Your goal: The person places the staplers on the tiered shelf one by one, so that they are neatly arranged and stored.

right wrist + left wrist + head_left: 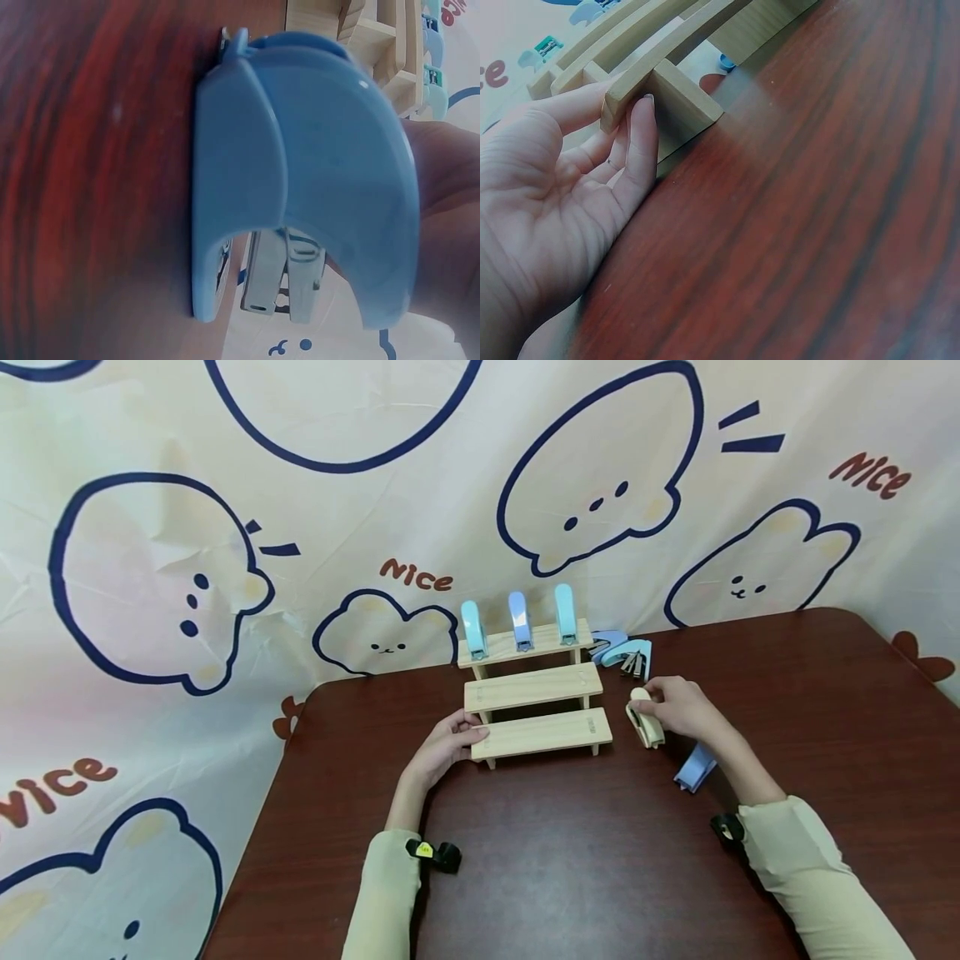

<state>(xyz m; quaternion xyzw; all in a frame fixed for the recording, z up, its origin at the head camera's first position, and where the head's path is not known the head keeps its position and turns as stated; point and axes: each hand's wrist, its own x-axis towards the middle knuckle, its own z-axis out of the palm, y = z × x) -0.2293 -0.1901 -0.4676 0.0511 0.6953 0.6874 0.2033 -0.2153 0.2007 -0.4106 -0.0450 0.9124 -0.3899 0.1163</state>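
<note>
My left hand (447, 745) pinches the left end of the lowest shelf of a three-step wooden stand (542, 733), thumb on top and fingers beneath. In the left wrist view that hand (577, 180) holds the board's corner beside a support leg. To the right of the stand, my right hand (681, 706) grips a cream stapler (647, 727) by its upper end, low over the table. A blue stapler (696, 768) lies near the right wrist. In the right wrist view, this blue stapler (300, 142) fills the foreground and hides most of the right hand (446, 217).
On the top shelf stand a teal stapler (473, 628), a periwinkle stapler (520, 620) and another teal stapler (566, 612). Behind the right hand lie a blue stapler (606, 642) and a light-blue stapler (630, 655). A printed curtain (337, 527) hangs along the back of the dark table (570, 860).
</note>
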